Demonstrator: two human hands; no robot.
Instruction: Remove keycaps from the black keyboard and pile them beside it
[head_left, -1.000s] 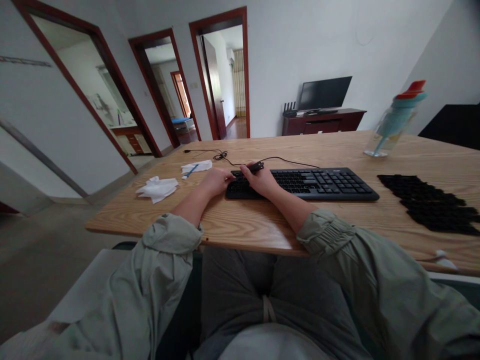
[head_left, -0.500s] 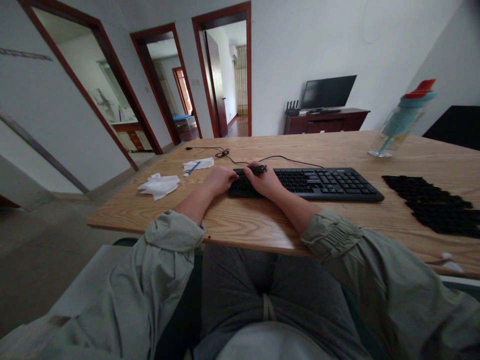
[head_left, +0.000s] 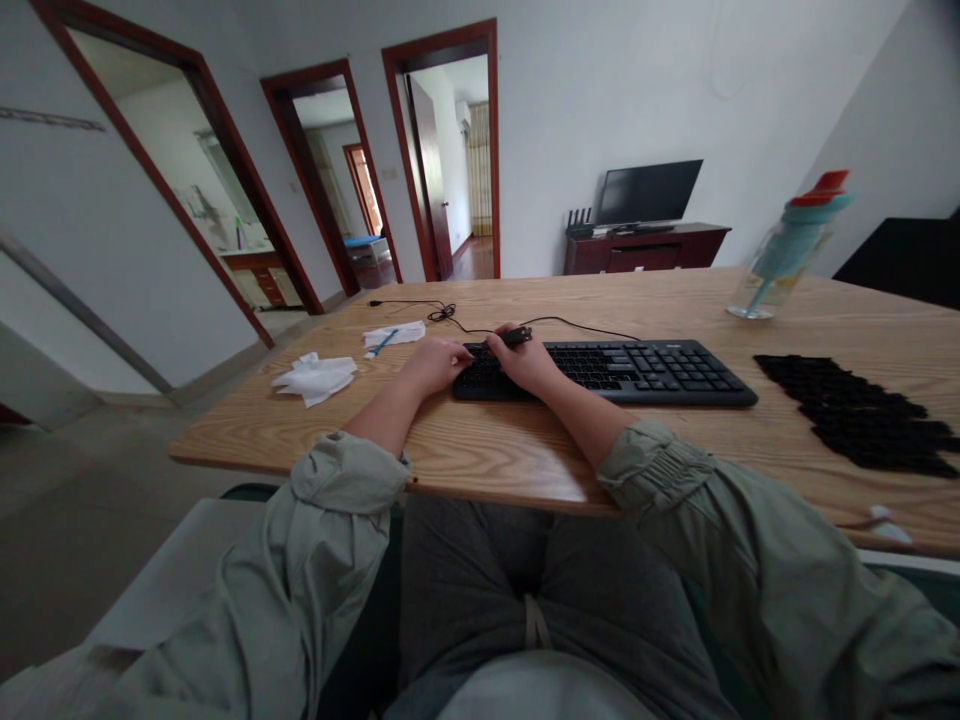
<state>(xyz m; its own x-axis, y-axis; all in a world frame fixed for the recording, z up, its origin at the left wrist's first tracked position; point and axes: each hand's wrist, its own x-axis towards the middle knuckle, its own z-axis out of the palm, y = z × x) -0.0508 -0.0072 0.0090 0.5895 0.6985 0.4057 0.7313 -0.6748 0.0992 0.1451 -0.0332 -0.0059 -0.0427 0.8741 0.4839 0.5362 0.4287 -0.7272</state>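
A black keyboard (head_left: 652,372) lies on the wooden table, close to its front edge. My right hand (head_left: 529,362) is over its left part, closed round a dark, pen-like tool (head_left: 517,336). The tool's thick end points up and to the right; its tip is hidden by my fingers. My left hand (head_left: 436,366) is at the keyboard's left end, with its fingers bent together against that corner. Whether a small thing sits between those fingertips cannot be made out. The keyboard's cable (head_left: 577,324) runs behind my right hand to a coiled bundle (head_left: 442,312).
To the left lie a crumpled white tissue (head_left: 315,378) and a folded tissue (head_left: 405,330) with a blue stick (head_left: 384,343) on it. A clear bottle with a red-topped lid (head_left: 780,250) stands back right. Dark, ragged-edged strips (head_left: 855,410) cover the right side of the wooden table (head_left: 465,450).
My left hand's fingers have loosened a little at the keyboard's left end. My right hand keeps its grip on the dark tool. The whole view has shifted slightly.
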